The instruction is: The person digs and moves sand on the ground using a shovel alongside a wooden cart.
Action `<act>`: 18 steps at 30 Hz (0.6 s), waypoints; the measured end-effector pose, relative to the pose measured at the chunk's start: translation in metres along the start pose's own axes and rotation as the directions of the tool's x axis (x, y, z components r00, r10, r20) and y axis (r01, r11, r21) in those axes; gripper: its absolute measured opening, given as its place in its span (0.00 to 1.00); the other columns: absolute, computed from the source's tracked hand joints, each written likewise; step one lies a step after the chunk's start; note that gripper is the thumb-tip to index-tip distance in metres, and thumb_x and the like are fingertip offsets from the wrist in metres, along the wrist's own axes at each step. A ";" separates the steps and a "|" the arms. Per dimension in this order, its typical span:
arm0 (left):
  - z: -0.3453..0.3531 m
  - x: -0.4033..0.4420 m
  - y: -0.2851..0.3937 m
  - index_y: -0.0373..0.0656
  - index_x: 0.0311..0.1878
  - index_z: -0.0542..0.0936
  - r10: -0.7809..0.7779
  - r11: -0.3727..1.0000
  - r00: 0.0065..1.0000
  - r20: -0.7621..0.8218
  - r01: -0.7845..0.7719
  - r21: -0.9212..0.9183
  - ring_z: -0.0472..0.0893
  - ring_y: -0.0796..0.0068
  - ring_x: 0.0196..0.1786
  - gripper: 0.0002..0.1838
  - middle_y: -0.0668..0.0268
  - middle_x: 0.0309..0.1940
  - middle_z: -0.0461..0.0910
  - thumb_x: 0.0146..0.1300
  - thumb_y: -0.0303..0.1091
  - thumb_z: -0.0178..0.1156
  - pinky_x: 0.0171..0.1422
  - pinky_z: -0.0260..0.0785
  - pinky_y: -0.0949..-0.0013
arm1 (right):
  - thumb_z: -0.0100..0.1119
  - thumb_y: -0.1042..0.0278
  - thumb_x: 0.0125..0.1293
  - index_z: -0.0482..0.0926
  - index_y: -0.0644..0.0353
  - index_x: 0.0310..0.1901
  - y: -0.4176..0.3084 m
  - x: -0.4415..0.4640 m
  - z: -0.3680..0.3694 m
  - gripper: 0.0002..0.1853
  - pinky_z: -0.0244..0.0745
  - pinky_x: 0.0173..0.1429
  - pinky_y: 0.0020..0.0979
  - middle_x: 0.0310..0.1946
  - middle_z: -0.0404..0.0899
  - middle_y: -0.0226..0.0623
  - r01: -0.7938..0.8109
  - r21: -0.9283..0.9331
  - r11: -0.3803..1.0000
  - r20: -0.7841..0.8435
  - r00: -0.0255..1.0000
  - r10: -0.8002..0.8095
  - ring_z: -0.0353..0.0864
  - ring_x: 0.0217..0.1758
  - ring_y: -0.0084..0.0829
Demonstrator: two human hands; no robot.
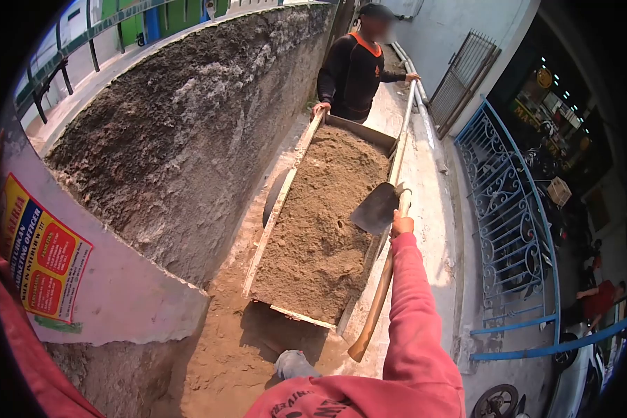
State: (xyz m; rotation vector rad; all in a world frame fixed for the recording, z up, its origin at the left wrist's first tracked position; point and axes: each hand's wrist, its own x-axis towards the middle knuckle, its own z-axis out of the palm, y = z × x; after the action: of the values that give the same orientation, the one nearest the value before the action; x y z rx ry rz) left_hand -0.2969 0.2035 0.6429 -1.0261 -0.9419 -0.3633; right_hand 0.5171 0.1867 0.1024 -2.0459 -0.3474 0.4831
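At the frame's centre, sand (327, 223) lies in the cart (362, 131), with the wall (188, 139) at left and the hoe (381, 292) at right.

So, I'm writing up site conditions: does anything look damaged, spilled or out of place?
The pale wall around the poster looks damaged: its smooth surface ends in a ragged lower edge, exposing rough brown material. Sandy-looking soil lies by the near end of the cart, though whether it spilled is unclear.
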 end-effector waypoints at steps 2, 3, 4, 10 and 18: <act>-0.001 0.001 -0.001 0.50 0.63 0.75 0.003 1.000 1.000 0.003 -0.003 0.000 0.68 0.53 0.68 0.39 0.59 0.66 0.71 0.56 0.69 0.59 0.69 0.56 0.40 | 0.67 0.49 0.60 0.82 0.72 0.34 0.002 0.001 -0.002 0.25 0.75 0.32 0.43 0.24 0.81 0.48 -0.058 0.005 0.998 0.012 0.998 0.058 0.82 0.25 0.43; -0.001 0.003 -0.002 0.50 0.63 0.75 0.003 1.000 1.000 0.003 -0.003 0.002 0.68 0.53 0.69 0.39 0.59 0.66 0.71 0.56 0.69 0.59 0.69 0.55 0.40 | 0.67 0.49 0.61 0.82 0.72 0.34 0.002 0.001 -0.002 0.25 0.75 0.31 0.43 0.23 0.81 0.48 -0.038 -0.015 0.999 0.020 0.999 0.039 0.82 0.24 0.42; -0.002 0.005 -0.003 0.50 0.63 0.75 -0.005 1.000 1.000 -0.005 0.005 0.010 0.68 0.53 0.69 0.39 0.59 0.66 0.71 0.56 0.69 0.59 0.69 0.55 0.40 | 0.67 0.50 0.61 0.82 0.72 0.34 0.001 0.003 -0.002 0.25 0.74 0.30 0.43 0.22 0.81 0.47 -0.015 -0.033 0.999 0.028 0.999 0.016 0.81 0.23 0.42; -0.003 0.003 0.000 0.48 0.64 0.74 -0.068 0.988 0.997 0.028 0.071 -0.139 0.67 0.56 0.71 0.40 0.60 0.69 0.68 0.57 0.69 0.58 0.71 0.54 0.41 | 0.67 0.49 0.60 0.82 0.72 0.33 -0.011 -0.007 0.000 0.25 0.76 0.33 0.43 0.26 0.82 0.51 -0.005 -0.044 0.999 0.007 1.000 0.006 0.83 0.26 0.45; -0.006 0.004 0.000 0.47 0.64 0.74 0.008 1.000 0.999 0.048 -0.009 0.007 0.66 0.55 0.71 0.39 0.60 0.70 0.68 0.59 0.68 0.58 0.71 0.53 0.42 | 0.66 0.48 0.61 0.82 0.72 0.36 0.008 0.026 0.015 0.26 0.77 0.36 0.45 0.28 0.83 0.54 0.033 -0.100 0.994 -0.004 0.999 -0.033 0.84 0.31 0.48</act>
State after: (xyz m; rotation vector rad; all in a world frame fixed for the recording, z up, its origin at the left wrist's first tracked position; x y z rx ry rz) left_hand -0.2913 0.1995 0.6451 -1.0355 -0.9807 -0.3295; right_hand 0.5333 0.2056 0.0838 -2.1346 -0.4083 0.4471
